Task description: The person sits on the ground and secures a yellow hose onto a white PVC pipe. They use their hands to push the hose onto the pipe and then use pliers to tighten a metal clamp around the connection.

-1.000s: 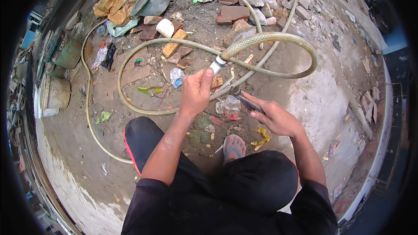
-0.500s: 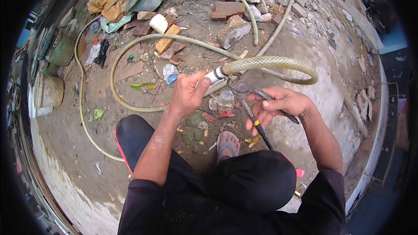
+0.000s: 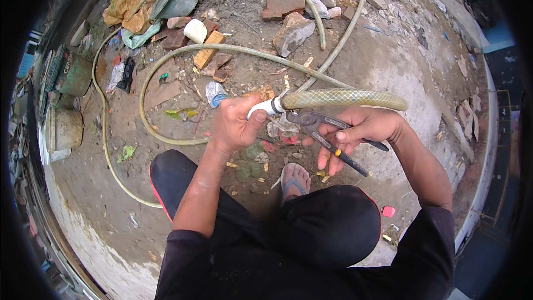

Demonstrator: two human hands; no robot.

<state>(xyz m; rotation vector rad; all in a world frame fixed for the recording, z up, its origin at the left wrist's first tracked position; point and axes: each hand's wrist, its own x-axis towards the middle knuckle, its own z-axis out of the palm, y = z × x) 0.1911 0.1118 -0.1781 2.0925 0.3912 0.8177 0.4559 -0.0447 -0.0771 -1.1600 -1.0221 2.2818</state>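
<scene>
My left hand [image 3: 232, 125] is closed around a short white plastic pipe [image 3: 266, 107], thumb along its near side. The pipe meets the end of a thick yellowish braided hose [image 3: 344, 98], with a dark band and some thin wire at the joint. Across my right hand [image 3: 373, 123] lies a pair of dark slip-joint pliers [image 3: 333, 121] with a yellow ring on one handle. The thumb rests over the handles, and the other fingers are partly curled below. The jaws are at the underside of the hose end; whether they grip the wire cannot be made out.
A thinner hose [image 3: 145, 94] loops over the dirt ahead and to the left. Bricks and stones [image 3: 284, 6] lie at the far side, near a tan sack [image 3: 135, 1]. Dirty buckets [image 3: 68, 128] stand at the left. My sandalled foot [image 3: 294, 180] is below my hands.
The pliers' handles have come closer together, the lower one swinging up to the right. The thick hose's bend has flattened. My left hand still holds the pipe.
</scene>
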